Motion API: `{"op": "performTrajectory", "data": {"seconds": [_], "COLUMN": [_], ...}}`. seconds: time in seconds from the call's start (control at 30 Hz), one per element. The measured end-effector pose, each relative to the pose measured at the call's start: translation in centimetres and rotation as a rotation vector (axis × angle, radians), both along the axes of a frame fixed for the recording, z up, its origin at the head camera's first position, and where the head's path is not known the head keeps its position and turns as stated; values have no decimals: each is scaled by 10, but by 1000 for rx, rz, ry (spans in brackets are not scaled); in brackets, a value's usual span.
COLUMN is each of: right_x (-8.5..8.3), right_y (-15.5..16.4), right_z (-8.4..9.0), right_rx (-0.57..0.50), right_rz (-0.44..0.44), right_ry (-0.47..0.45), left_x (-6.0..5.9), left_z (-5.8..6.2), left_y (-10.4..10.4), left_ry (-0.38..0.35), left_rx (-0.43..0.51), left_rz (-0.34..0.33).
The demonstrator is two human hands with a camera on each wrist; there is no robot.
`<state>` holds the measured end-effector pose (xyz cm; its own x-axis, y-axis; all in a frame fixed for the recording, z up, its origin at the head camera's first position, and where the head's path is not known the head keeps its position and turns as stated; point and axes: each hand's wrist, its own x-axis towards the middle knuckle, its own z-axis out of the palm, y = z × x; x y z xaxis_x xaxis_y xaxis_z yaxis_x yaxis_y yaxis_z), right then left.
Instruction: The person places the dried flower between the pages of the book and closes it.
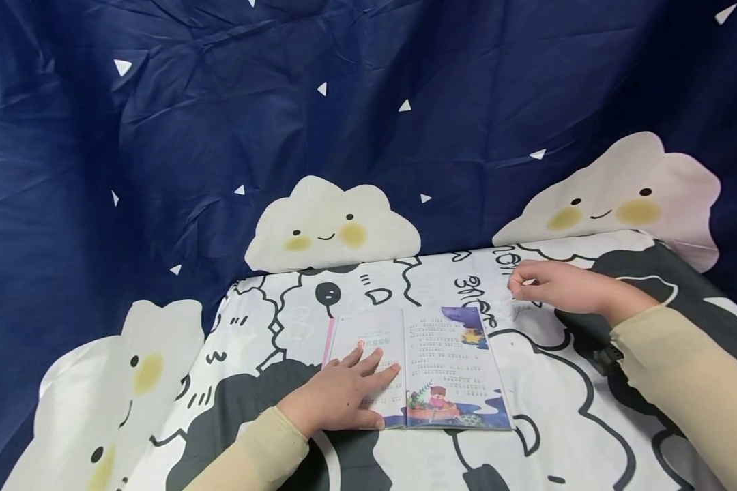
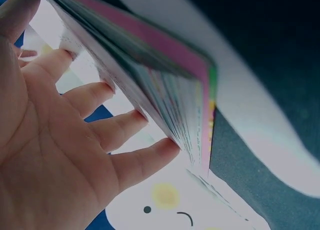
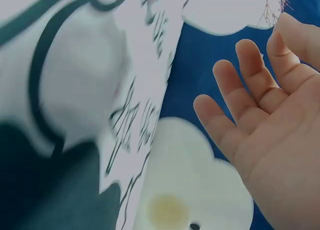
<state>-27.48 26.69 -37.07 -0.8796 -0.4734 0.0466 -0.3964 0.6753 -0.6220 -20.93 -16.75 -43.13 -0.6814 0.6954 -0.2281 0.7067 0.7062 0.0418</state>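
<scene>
An open picture book (image 1: 448, 361) lies on the cloth, with printed text and a drawn figure in a boat on its right-hand page. Spread fingers of my left hand (image 1: 350, 392) rest on the left-hand page. The left wrist view shows the palm and the book's page edges (image 2: 185, 110) with a pink cover border. Up and to the right of the book, my right hand (image 1: 555, 286) is raised over the cloth. Its thumb and index finger pinch a thin, reddish, branching sprig (image 3: 272, 10), while the other fingers stand loosely apart.
A white cloth (image 1: 553, 395) with black cartoon drawings covers the surface under the book. Behind it hangs a dark blue curtain (image 1: 368, 123) with small white triangles. Smiling cloud shapes (image 1: 325, 239) line the back, and another cloud (image 1: 123, 389) is at the left.
</scene>
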Motion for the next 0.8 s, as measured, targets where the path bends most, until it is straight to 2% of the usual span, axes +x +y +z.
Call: {"op": "performTrajectory", "data": {"seconds": [0.23, 0.43, 0.63, 0.8], "right_x": [-1, 0, -2, -1], "right_y": [-33, -58, -80, -95], "right_z": [3, 0, -15, -29], "right_rx": [-28, -20, -29, -38], "right_rz": [127, 153, 188, 196], "right_ry": [-14, -69, -134, -125], "left_x": [1, 1, 1, 1], "left_z": [0, 1, 1, 1], "left_y": [1, 1, 1, 1], "left_ry": [5, -1, 2, 3], "left_rx": [-7, -12, -8, -6], "left_rz": [4, 8, 5, 9]}}
